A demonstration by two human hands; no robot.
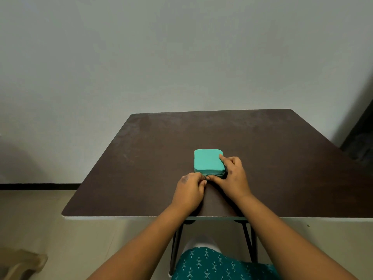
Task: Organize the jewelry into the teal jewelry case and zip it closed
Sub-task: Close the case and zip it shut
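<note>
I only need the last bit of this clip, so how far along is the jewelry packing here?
Nearly done. The teal case lies lid-down shut on the table, with no loose jewelry visible. The left hand pinches the zipper pull at the near edge while the right hand steadies the case. Whether the zip is fully closed can't be told.

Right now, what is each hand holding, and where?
Left hand pinches the zipper pull at the teal case's near edge; right hand steadies its right side.
</note>
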